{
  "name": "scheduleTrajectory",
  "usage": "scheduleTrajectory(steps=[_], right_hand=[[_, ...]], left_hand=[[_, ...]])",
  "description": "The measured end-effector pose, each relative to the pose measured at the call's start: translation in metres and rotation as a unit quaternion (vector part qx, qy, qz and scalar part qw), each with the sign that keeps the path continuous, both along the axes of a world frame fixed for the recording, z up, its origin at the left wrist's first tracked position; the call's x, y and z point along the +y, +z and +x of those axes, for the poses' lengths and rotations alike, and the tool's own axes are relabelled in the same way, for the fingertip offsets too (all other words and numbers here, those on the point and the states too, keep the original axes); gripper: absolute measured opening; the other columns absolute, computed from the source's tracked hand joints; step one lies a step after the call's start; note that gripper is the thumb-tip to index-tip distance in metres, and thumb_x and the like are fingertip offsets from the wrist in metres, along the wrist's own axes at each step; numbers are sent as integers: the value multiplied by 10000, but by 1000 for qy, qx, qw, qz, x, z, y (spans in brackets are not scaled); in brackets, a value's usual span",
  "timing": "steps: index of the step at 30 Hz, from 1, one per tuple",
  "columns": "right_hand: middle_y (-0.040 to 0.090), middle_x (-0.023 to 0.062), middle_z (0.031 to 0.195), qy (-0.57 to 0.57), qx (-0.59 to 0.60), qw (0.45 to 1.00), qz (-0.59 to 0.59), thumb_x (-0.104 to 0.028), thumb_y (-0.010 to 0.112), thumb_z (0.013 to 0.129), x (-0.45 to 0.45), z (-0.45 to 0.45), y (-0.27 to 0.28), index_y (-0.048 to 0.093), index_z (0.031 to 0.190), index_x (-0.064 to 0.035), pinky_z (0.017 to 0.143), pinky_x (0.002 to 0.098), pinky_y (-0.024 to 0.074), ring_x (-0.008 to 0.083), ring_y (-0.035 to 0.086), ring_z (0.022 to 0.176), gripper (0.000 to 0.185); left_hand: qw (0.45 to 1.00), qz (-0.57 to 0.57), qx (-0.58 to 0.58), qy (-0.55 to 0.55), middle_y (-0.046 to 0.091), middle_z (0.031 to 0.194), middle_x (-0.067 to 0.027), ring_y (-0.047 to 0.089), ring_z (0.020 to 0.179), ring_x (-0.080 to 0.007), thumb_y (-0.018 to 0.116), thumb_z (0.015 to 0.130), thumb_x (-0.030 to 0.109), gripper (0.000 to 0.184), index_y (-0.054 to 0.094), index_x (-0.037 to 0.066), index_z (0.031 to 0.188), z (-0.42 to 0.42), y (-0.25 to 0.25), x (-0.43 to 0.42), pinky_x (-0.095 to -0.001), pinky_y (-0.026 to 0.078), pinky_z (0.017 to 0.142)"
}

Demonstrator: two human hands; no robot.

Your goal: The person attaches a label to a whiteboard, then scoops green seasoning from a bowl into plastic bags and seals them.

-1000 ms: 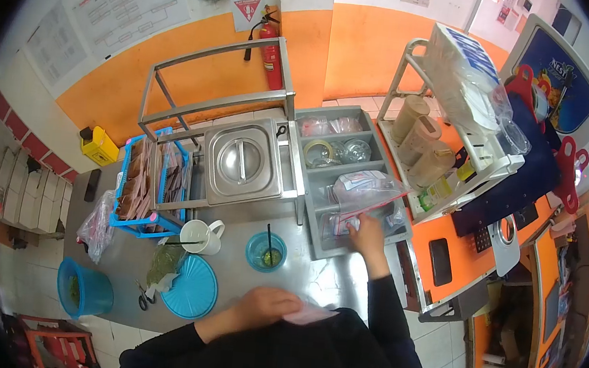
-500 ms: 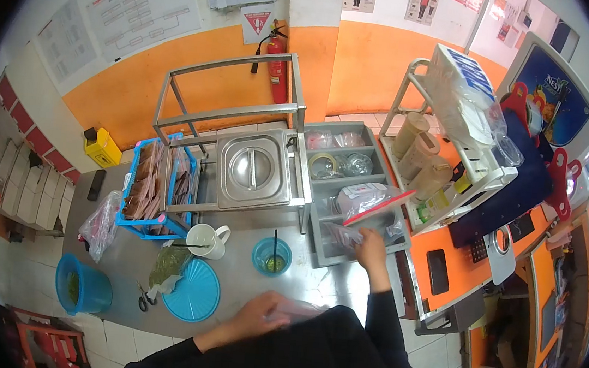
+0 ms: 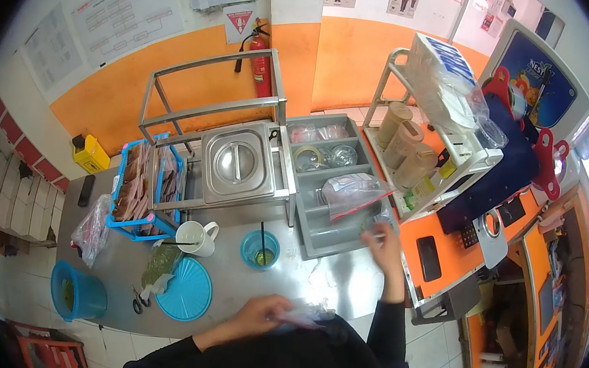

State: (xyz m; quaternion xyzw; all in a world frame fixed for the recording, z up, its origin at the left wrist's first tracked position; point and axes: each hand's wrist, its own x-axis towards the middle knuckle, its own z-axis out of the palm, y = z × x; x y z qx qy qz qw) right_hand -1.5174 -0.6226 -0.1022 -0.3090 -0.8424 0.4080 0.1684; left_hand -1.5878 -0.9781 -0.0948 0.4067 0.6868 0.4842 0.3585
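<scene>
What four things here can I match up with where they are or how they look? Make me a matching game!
Things:
1. clear plastic bag
2. grey tray
3. white mug
4. fire extinguisher

Clues:
A. between the blue basket and the blue cup
B. in the left hand
C. red
D. divided into compartments

Pairs: 1-B, 2-D, 3-A, 4-C

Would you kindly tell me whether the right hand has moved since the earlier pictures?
Yes; the right hand has shifted rightward along the front of the grey tray.
</scene>
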Motion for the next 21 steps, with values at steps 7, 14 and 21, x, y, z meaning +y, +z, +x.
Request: scheduleTrajectory(steps=[7, 14, 21], right_hand=[[668, 179, 1018, -34, -209, 949, 235, -359, 641, 837, 87, -52, -68, 599, 1166, -151, 767, 508, 499, 345, 653, 947, 392], [676, 151, 847, -79, 84, 926, -358, -120, 499, 927, 76, -84, -17, 583, 1056, -88, 558, 337, 535, 245, 675, 654, 158], [687, 155, 944, -144, -310, 919, 197, -208, 599, 824, 72, -58, -19, 562, 1122, -119, 846, 485, 467, 305, 656, 931, 313]], left_hand=[[999, -21, 21, 26, 682, 929, -41, 662, 876, -120, 696, 810, 37, 290, 600, 44, 1083, -4, 5, -14, -260, 522, 757], [998, -30, 23, 55, 684, 938, -53, 670, 892, -129, 720, 805, 55, 295, 602, 41, 1075, -8, -2, -21, -269, 532, 774], [998, -25, -8, 49, 679, 937, -54, 654, 874, -108, 705, 816, 39, 277, 595, 22, 1070, -10, -9, -17, -261, 521, 758]])
